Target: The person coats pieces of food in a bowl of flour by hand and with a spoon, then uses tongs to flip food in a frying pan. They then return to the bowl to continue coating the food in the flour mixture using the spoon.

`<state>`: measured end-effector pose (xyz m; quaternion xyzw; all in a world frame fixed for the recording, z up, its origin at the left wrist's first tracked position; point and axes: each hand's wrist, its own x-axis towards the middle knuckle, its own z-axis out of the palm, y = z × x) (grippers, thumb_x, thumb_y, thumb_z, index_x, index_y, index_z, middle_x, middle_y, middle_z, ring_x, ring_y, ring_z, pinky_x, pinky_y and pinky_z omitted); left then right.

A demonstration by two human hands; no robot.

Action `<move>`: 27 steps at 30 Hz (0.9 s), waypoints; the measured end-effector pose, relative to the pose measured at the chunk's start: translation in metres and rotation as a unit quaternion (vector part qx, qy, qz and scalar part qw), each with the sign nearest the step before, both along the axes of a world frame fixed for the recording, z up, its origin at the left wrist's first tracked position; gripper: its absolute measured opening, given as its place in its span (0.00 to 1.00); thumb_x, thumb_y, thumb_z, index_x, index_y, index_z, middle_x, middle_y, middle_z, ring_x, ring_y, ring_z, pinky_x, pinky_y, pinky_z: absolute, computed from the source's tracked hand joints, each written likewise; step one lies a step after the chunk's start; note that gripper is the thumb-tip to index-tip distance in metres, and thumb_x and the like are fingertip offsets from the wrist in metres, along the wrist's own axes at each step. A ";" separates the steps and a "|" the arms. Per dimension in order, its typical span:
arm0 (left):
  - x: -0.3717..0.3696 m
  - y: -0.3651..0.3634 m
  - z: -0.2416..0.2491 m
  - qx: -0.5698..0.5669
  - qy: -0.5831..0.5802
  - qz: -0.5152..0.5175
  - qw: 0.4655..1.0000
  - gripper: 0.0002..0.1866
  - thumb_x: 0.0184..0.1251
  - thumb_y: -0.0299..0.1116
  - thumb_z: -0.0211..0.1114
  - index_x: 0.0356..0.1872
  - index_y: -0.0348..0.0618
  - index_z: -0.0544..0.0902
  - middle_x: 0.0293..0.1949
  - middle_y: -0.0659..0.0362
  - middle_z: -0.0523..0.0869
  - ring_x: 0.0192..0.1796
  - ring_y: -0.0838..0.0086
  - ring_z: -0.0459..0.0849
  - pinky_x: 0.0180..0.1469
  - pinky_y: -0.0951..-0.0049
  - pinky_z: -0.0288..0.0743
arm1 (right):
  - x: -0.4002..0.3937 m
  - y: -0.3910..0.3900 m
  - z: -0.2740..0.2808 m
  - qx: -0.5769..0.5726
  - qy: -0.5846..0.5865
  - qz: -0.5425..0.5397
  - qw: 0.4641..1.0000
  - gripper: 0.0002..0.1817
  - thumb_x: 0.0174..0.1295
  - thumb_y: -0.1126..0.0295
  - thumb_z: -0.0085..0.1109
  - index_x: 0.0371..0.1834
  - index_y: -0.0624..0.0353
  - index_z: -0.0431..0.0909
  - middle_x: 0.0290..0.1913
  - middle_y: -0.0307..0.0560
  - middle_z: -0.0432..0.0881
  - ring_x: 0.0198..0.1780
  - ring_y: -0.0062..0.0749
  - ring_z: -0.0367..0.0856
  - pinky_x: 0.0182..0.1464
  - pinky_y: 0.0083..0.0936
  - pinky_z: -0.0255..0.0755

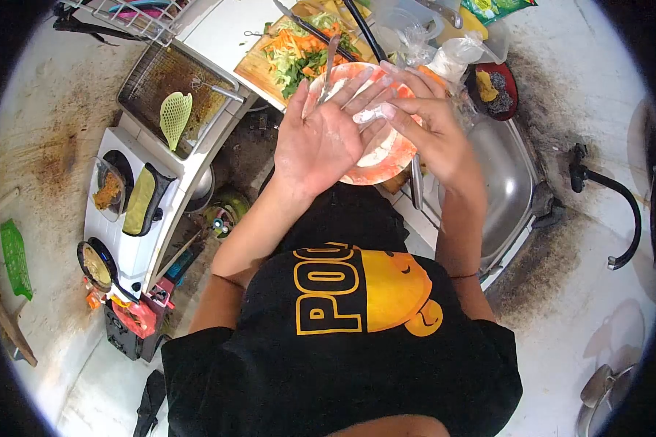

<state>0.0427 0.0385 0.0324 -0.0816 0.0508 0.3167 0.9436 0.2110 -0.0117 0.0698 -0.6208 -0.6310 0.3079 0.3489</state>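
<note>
- Fingers of the right hand (437, 131) close narrowly on a small white lump (370, 114).
- The left hand (319, 142) spreads open, palm up.
- Beneath both, a red-and-white plate (370, 175) holds white powder (380, 154), near shredded vegetables (291, 52).

Kitchen with sink (504, 186), chopped vegetables (299, 54)

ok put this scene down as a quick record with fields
left hand: left hand open, palm up, above the plate
right hand: right hand pinching a small white piece, at the left hand's fingers
plate: orange-patterned rim, white contents
ahead: board with chopped vegetables
left side: tray with green strainer; stove with pan
right side: sink, black faucet
unclear: what the white piece is
</note>
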 end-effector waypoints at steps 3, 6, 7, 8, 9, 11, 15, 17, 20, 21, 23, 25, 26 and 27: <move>-0.001 0.000 0.002 0.022 0.024 0.017 0.999 0.38 0.75 0.56 0.34 0.74 0.33 0.51 0.74 0.42 0.55 0.77 0.58 0.52 0.78 0.60 0.42 | 0.008 0.000 -0.003 0.013 -0.017 0.019 1.000 0.13 0.63 0.64 0.60 0.44 0.59 0.86 0.67 0.51 0.71 0.71 0.49 0.58 0.72 0.40 0.47; -0.005 0.002 -0.001 0.028 0.033 0.017 0.999 0.39 0.74 0.56 0.34 0.74 0.33 0.51 0.75 0.42 0.54 0.77 0.57 0.52 0.78 0.59 0.42 | 0.012 -0.004 -0.005 -0.001 0.009 0.003 1.000 0.13 0.63 0.64 0.60 0.45 0.59 0.85 0.68 0.52 0.71 0.72 0.48 0.57 0.72 0.40 0.47; -0.007 0.002 -0.004 0.031 0.033 0.028 0.999 0.38 0.74 0.55 0.36 0.74 0.33 0.51 0.75 0.42 0.54 0.77 0.57 0.51 0.78 0.58 0.42 | 0.015 -0.006 -0.007 -0.001 0.010 -0.001 1.000 0.13 0.63 0.64 0.60 0.45 0.59 0.85 0.68 0.52 0.71 0.72 0.48 0.57 0.72 0.40 0.47; -0.009 0.004 -0.007 0.034 0.034 0.038 0.998 0.38 0.74 0.55 0.37 0.74 0.33 0.51 0.75 0.41 0.53 0.77 0.56 0.51 0.78 0.58 0.42 | 0.019 -0.010 -0.010 -0.004 0.043 -0.015 0.999 0.13 0.63 0.65 0.59 0.46 0.59 0.85 0.68 0.51 0.71 0.71 0.46 0.59 0.72 0.39 0.47; -0.013 0.005 -0.007 0.035 0.033 0.033 0.998 0.38 0.74 0.55 0.37 0.74 0.33 0.51 0.75 0.41 0.53 0.77 0.56 0.51 0.78 0.58 0.42 | 0.024 -0.014 -0.012 -0.007 0.076 -0.031 0.997 0.14 0.64 0.66 0.58 0.47 0.59 0.84 0.68 0.50 0.72 0.70 0.44 0.61 0.72 0.37 0.48; -0.022 0.010 -0.008 0.037 0.038 0.063 0.997 0.37 0.74 0.51 0.40 0.74 0.33 0.50 0.75 0.42 0.53 0.78 0.55 0.50 0.78 0.57 0.42 | 0.034 -0.027 -0.008 -0.023 0.163 -0.090 0.982 0.15 0.66 0.65 0.54 0.49 0.61 0.84 0.68 0.51 0.72 0.70 0.42 0.63 0.73 0.37 0.45; -0.049 0.024 -0.014 0.046 0.075 0.112 0.990 0.36 0.73 0.48 0.44 0.74 0.34 0.50 0.75 0.43 0.53 0.78 0.55 0.50 0.78 0.56 0.42 | 0.079 -0.070 -0.016 -0.080 0.187 -0.353 0.913 0.20 0.70 0.60 0.50 0.48 0.66 0.83 0.57 0.49 0.81 0.62 0.33 0.75 0.67 0.34 0.59; -0.065 0.032 -0.022 0.082 0.119 0.177 0.973 0.37 0.71 0.46 0.47 0.74 0.35 0.50 0.75 0.44 0.54 0.77 0.55 0.51 0.78 0.55 0.43 | 0.118 -0.109 -0.046 -0.037 0.089 -0.457 0.884 0.15 0.64 0.63 0.58 0.44 0.62 0.86 0.40 0.46 0.88 0.40 0.25 0.81 0.49 0.27 0.70; -0.087 0.041 -0.035 0.120 0.181 0.223 0.950 0.38 0.68 0.44 0.52 0.75 0.37 0.50 0.75 0.45 0.54 0.77 0.56 0.51 0.78 0.55 0.44 | 0.137 -0.137 -0.061 -0.194 -0.175 -0.565 0.783 0.14 0.61 0.61 0.62 0.42 0.59 0.87 0.35 0.50 0.88 0.34 0.30 0.84 0.43 0.27 0.74; -0.093 0.042 -0.039 0.117 0.182 0.230 0.949 0.38 0.67 0.42 0.54 0.74 0.38 0.53 0.74 0.47 0.56 0.77 0.57 0.53 0.78 0.57 0.45 | 0.139 -0.144 -0.070 -0.236 -0.271 -0.570 0.739 0.13 0.61 0.62 0.63 0.41 0.59 0.87 0.33 0.51 0.87 0.33 0.34 0.85 0.40 0.30 0.75; -0.098 0.043 -0.045 0.116 0.198 0.233 0.945 0.37 0.67 0.41 0.55 0.74 0.38 0.55 0.73 0.47 0.58 0.76 0.58 0.54 0.77 0.57 0.46 | 0.154 -0.165 -0.103 -0.274 -0.363 -0.567 0.687 0.13 0.60 0.62 0.64 0.40 0.59 0.87 0.31 0.52 0.86 0.33 0.37 0.86 0.38 0.32 0.76; -0.100 0.043 -0.051 0.139 0.237 0.230 0.934 0.34 0.68 0.42 0.55 0.71 0.37 0.59 0.68 0.48 0.65 0.73 0.59 0.59 0.75 0.58 0.51 | 0.180 -0.190 -0.145 0.000 -0.419 -0.420 0.805 0.12 0.60 0.63 0.64 0.37 0.62 0.86 0.31 0.53 0.86 0.33 0.42 0.86 0.37 0.37 0.76; -0.099 0.041 -0.051 0.139 0.239 0.230 0.933 0.34 0.68 0.42 0.55 0.71 0.37 0.59 0.68 0.48 0.65 0.73 0.59 0.59 0.75 0.58 0.51 | 0.171 -0.182 -0.137 -0.001 -0.417 -0.419 0.806 0.12 0.60 0.63 0.64 0.37 0.62 0.86 0.31 0.53 0.86 0.33 0.42 0.86 0.37 0.37 0.76; -0.096 0.039 -0.052 0.164 0.281 0.221 0.920 0.34 0.68 0.43 0.55 0.71 0.37 0.60 0.67 0.49 0.67 0.72 0.59 0.61 0.74 0.58 0.53 | 0.151 -0.161 -0.113 -0.041 -0.368 -0.444 0.816 0.11 0.60 0.66 0.62 0.38 0.62 0.85 0.31 0.53 0.86 0.33 0.43 0.86 0.39 0.36 0.76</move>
